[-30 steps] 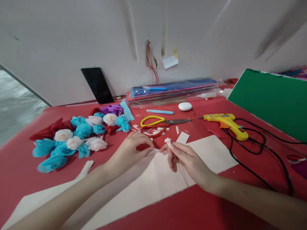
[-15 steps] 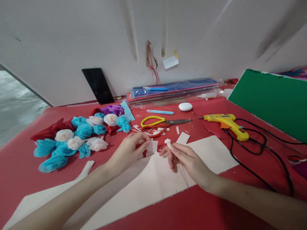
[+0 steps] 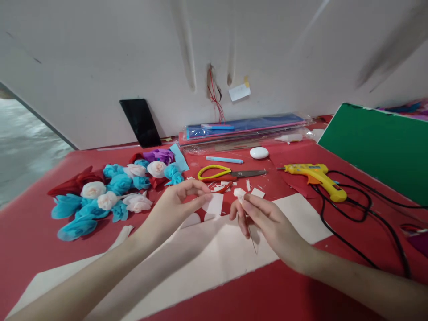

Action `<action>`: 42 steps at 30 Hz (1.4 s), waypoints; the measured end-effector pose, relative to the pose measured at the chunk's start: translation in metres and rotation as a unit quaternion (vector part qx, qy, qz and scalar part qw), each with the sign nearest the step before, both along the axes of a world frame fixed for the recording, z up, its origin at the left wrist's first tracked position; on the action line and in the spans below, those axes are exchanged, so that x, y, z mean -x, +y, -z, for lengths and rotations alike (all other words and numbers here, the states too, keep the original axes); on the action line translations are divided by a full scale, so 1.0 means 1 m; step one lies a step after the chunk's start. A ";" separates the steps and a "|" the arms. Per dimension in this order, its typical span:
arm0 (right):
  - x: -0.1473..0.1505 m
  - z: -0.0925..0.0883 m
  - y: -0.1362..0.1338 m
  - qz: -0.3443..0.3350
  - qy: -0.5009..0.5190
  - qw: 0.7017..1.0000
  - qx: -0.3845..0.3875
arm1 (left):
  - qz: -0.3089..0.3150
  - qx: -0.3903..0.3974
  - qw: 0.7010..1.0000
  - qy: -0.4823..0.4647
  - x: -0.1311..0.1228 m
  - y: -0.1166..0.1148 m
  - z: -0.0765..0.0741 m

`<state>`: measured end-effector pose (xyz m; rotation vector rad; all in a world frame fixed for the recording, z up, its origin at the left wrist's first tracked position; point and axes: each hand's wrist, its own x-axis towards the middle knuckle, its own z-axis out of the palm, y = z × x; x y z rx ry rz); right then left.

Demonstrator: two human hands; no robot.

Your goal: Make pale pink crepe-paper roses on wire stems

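Note:
My left hand (image 3: 175, 207) pinches a small pale paper piece (image 3: 214, 205) between thumb and fingers, lifted just above the table. My right hand (image 3: 264, 218) is closed on a thin wire stem (image 3: 251, 237) topped with a small rolled pale paper bud (image 3: 239, 193). The two hands are close together over a large pale paper sheet (image 3: 214, 254) lying on the red table (image 3: 287, 290). The paper piece sits a few centimetres left of the bud.
A pile of blue, white, red and purple paper flowers (image 3: 110, 191) lies at the left. Yellow-handled scissors (image 3: 227, 173), a blue pen (image 3: 224, 159), a white oval object (image 3: 258, 153) and a yellow glue gun (image 3: 316, 174) with black cable (image 3: 364, 209) lie behind. A green board (image 3: 381, 142) stands right.
My left hand has lifted the small paper piece off the sheet and raised it. My right hand with the stem and bud has risen slightly. The view has shifted a little.

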<state>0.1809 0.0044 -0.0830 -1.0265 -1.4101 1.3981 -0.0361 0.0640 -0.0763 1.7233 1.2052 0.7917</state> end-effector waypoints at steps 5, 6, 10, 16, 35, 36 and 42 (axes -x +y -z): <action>-0.003 -0.019 -0.004 -0.007 -0.026 0.987 -0.156 | -0.009 -0.069 0.997 -0.040 -0.007 -0.017 -0.040; -0.004 -0.020 -0.005 -0.011 -0.032 0.981 -0.191 | -0.010 -0.079 0.996 -0.043 -0.009 -0.020 -0.046; -0.007 -0.022 -0.008 -0.041 -0.058 0.946 -0.316 | -0.007 -0.132 0.990 -0.051 -0.016 -0.033 -0.064; -0.014 -0.035 -0.017 0.017 -0.173 0.847 -0.502 | 0.024 -0.189 0.980 -0.059 -0.025 -0.047 -0.081; -0.007 -0.032 -0.023 0.033 -0.049 0.926 -0.373 | -0.039 -0.187 0.970 -0.148 -0.029 -0.056 -0.077; -0.007 -0.032 -0.022 0.025 -0.045 0.927 -0.372 | -0.060 -0.192 0.967 -0.159 -0.026 -0.054 -0.076; -0.009 -0.044 -0.023 -0.031 -0.079 0.914 -0.397 | 0.029 -0.171 0.972 -0.160 -0.025 -0.047 -0.073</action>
